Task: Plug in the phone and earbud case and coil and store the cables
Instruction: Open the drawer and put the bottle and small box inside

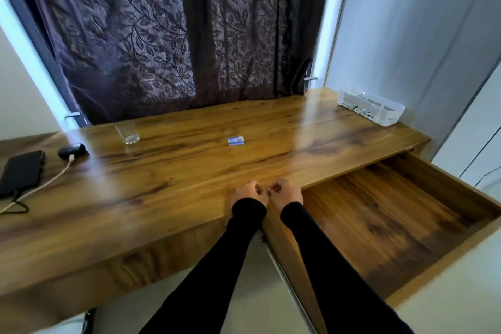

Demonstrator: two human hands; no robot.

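Note:
A black phone [21, 172] lies at the far left of the wooden desk [176, 171], with a black cable [19, 205] running from its near end. Beside it sits a black earbud case [71, 150] with a white cable [51, 180] plugged into it and trailing off the left edge. My left hand [250, 194] and my right hand [286, 194] rest side by side at the desk's front edge, fingers curled in, knuckles almost touching. Nothing shows in either hand. Both hands are far to the right of the phone and case.
A wooden drawer [393, 211] stands pulled out at the right, nothing visible inside. On the desk are a clear glass [127, 131], a small blue-and-white box [235, 140] and a white plastic basket [371, 108] at the back right. A dark patterned curtain [176, 35] hangs behind.

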